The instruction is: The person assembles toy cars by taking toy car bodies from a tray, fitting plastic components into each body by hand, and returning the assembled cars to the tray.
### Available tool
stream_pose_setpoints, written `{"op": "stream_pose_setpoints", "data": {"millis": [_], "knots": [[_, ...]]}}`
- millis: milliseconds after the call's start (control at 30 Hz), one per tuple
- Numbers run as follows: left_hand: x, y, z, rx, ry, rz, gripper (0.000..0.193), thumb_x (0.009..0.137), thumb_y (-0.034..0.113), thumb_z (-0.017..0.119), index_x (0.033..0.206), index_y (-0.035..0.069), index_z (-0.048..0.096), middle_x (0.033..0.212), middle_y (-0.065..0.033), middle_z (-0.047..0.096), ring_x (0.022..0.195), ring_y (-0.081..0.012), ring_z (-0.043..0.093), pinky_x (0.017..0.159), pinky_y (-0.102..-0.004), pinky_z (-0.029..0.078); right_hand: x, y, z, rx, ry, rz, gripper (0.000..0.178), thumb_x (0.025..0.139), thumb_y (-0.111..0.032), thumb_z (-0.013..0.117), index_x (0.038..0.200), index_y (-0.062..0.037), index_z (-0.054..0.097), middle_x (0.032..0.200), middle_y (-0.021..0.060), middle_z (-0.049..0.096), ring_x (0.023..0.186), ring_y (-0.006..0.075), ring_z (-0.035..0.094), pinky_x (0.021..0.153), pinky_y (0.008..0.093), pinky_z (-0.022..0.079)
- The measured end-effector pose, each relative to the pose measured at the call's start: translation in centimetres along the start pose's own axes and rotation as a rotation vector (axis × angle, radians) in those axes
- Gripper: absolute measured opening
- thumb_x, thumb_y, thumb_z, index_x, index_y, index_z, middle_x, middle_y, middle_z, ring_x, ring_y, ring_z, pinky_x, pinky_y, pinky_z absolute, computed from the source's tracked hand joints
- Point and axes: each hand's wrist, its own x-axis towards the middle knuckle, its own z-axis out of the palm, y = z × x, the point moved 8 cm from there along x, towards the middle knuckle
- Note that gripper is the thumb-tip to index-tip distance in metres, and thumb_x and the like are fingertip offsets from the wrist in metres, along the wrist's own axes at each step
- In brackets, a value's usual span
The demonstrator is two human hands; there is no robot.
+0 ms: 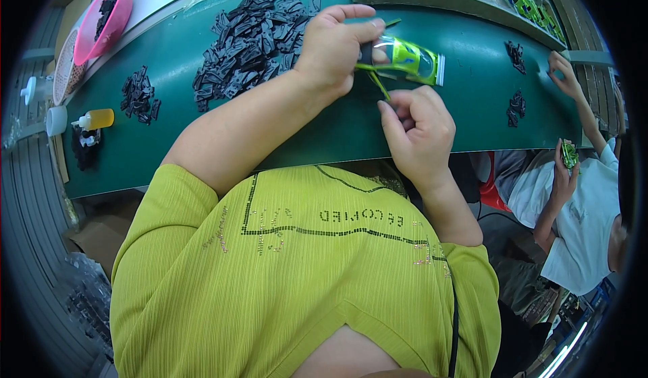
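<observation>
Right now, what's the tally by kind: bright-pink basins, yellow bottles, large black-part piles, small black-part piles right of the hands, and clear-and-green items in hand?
Bright-pink basin: 1
Yellow bottle: 1
Large black-part pile: 1
Small black-part piles: 2
Clear-and-green item: 1
Total: 6

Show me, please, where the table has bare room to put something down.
The widest bare patch of table lies between the right hand and the two small black piles at right. Another is below the left small pile, between the bottle and left arm. Crowded places: the big black pile, and around the left hand, which holds a green piece.
</observation>
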Motion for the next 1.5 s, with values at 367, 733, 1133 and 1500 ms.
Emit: {"op": "stream_pose_setpoints", "data": {"millis": [367,733,1133,1500], "knots": [[1.0,-0.3,-0.1,-0.176,-0.022,-0.054,0.014,0.092,0.011,0.066,0.103,0.004,0.063,0.082,-0.0071,0.066,0.066,-0.0165,0.067,0.067,-0.0318,0.056,0.6,1.4,-2.8,0.161,0.060,0.008,0.017,0.075,-0.006,0.080,0.087,-0.0027,0.068,0.078,0.0047,0.060,0.059,0.0115,0.056,0.052,0.0227,0.045],[-0.1,-1.2,0.8,-0.123,-0.081,-0.045,0.020,0.093,0.008,0.064,0.110,0.000,0.058,0.086,-0.0079,0.063,0.071,-0.0169,0.063,0.067,-0.0308,0.056,1.4,-0.1,0.0,-0.020,0.137,-0.238,0.018,0.074,-0.002,0.076,0.090,-0.0029,0.069,0.077,0.0096,0.064,0.061,0.0245,0.062,0.054,0.0317,0.048],[-0.8,0.7,1.0,-0.141,-0.155,0.037,0.023,0.093,0.008,0.063,0.113,0.000,0.057,0.082,-0.0105,0.064,0.066,-0.0178,0.064,0.064,-0.0307,0.057,0.4,0.6,-0.5,0.262,-0.009,-0.070,0.032,0.086,-0.011,0.071,0.115,0.0001,0.066,0.095,0.0132,0.069,0.064,0.0153,0.065,0.054,0.0261,0.049],[-3.2,2.3,3.4,-0.027,-0.431,0.318,0.027,0.090,0.007,0.069,0.113,0.000,0.058,0.082,-0.0049,0.062,0.072,-0.0127,0.067,0.067,-0.0237,0.054,-2.6,2.8,6.1,1.896,-0.378,0.912,0.023,0.097,-0.021,0.054,0.101,0.0012,0.059,0.076,0.0084,0.058,0.058,0.0170,0.052,0.051,0.0279,0.040]]}}
